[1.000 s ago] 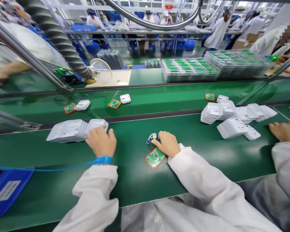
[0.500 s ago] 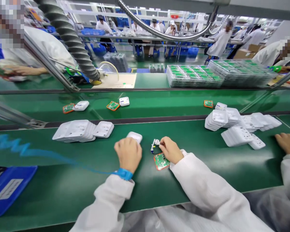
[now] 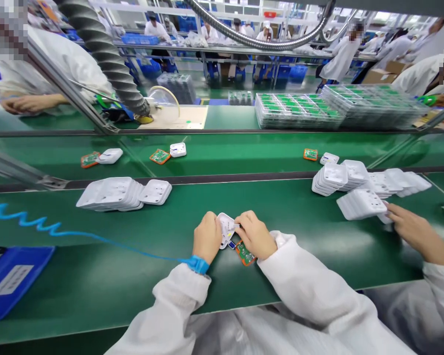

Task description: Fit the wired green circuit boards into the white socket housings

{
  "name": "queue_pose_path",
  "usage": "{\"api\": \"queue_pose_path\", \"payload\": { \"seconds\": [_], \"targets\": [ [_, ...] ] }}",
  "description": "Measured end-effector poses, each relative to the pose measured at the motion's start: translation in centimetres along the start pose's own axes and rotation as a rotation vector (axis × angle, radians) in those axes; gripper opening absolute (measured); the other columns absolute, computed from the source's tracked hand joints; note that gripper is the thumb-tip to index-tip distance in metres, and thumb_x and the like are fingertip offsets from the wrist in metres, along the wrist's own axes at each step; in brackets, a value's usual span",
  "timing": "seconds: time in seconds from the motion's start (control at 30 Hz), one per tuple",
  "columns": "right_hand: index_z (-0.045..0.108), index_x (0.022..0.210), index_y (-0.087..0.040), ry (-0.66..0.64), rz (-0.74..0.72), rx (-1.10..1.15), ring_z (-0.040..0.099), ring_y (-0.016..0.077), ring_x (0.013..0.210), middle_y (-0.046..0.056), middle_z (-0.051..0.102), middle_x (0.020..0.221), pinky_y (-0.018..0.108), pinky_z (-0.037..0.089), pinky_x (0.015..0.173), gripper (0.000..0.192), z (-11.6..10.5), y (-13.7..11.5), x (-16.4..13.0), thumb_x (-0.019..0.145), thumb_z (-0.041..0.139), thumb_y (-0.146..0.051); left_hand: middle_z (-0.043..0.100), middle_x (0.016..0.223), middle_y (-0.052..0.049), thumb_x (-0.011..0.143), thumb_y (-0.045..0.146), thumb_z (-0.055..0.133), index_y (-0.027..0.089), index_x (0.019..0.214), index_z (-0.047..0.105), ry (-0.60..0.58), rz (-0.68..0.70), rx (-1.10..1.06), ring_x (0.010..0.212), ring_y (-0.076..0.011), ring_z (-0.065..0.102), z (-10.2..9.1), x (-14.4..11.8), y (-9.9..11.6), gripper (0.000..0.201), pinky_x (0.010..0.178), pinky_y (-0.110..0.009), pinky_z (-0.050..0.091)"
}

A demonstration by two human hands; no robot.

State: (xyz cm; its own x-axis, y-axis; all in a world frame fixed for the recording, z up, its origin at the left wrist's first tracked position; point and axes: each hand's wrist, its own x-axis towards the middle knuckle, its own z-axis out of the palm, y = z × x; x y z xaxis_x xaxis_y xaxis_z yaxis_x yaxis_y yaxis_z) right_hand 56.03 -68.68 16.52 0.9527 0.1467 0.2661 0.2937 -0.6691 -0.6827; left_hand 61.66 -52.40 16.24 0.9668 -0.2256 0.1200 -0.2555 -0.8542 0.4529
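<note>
My left hand [image 3: 207, 235] holds a white plastic cover [image 3: 226, 228] tilted up over the green bench. My right hand [image 3: 254, 232] meets it from the right, fingertips pinching a small wired part against the cover's inner side. A green circuit board [image 3: 245, 254] with an orange edge lies on the mat just under my right hand, partly hidden by it. A blue wrist strap [image 3: 198, 264] sits on my left wrist, its coiled cord running off to the left.
A row of white covers [image 3: 113, 194] lies at the left, more stacked white covers [image 3: 350, 185] at the right, where a co-worker's hand [image 3: 410, 227] touches them. Boards and covers ride the belt [image 3: 244, 153] behind. A blue tray [image 3: 11, 281] sits front left.
My left hand took a white cover from the left row, carried it to the middle and tilted it up. My right hand lifted the wired part to it. The co-worker's hand reached leftward.
</note>
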Motion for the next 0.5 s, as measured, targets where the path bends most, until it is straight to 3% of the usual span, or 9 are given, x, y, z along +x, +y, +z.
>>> {"api": "queue_pose_path", "payload": {
  "seconds": [0.07,0.13,0.2,0.3,0.5],
  "targets": [
    [0.054,0.101,-0.021,0.013,-0.011,-0.060,0.053,0.0169,0.091,0.007,0.050,0.100,0.029,0.045,0.082,0.015,0.0,0.1,-0.1,0.090,0.044,-0.019,0.063,0.084,-0.005,0.086,0.020,0.033,0.019,0.097,0.049,-0.033,-0.049,-0.188,0.078,-0.0205,0.062,0.1,-1.1,0.9,0.020,0.069,-0.032,0.046],
    [0.054,0.101,-0.020,0.036,-0.016,-0.094,0.053,0.0172,0.091,0.007,0.051,0.100,0.029,0.045,0.082,0.015,0.0,0.2,-0.1,0.091,0.043,-0.019,0.065,0.100,-0.007,0.081,0.015,0.035,0.018,0.114,0.045,-0.085,-0.091,-0.390,0.090,-0.0200,0.063,0.2,-2.0,1.5,0.035,0.078,-0.034,0.048],
    [0.054,0.102,-0.020,0.056,-0.015,-0.109,0.053,0.0174,0.090,0.008,0.051,0.099,0.029,0.046,0.082,0.015,-0.1,0.2,0.1,0.091,0.043,-0.020,0.060,0.118,-0.009,0.076,0.010,0.037,0.018,0.124,0.041,-0.112,-0.114,-0.501,0.107,-0.0199,0.058,0.3,-2.5,1.8,0.049,0.091,-0.036,0.045],
    [0.054,0.101,-0.019,0.059,-0.020,-0.145,0.053,0.0178,0.090,0.008,0.051,0.098,0.030,0.046,0.081,0.015,-0.3,0.2,0.3,0.091,0.043,-0.020,0.050,0.132,-0.008,0.072,0.007,0.038,0.019,0.126,0.042,-0.124,-0.117,-0.633,0.122,-0.0189,0.047,0.7,-3.0,1.8,0.056,0.103,-0.037,0.037],
    [0.055,0.097,-0.020,-0.058,-0.059,-0.154,0.053,0.0158,0.087,0.006,0.052,0.098,0.028,0.044,0.078,0.012,-0.6,0.2,0.4,0.089,0.047,-0.017,0.062,0.105,-0.004,0.081,0.022,0.046,0.022,0.113,0.050,-0.144,-0.160,-0.754,0.093,-0.0171,0.060,1.0,-3.4,1.4,0.032,0.079,-0.030,0.049]
  ]
}}
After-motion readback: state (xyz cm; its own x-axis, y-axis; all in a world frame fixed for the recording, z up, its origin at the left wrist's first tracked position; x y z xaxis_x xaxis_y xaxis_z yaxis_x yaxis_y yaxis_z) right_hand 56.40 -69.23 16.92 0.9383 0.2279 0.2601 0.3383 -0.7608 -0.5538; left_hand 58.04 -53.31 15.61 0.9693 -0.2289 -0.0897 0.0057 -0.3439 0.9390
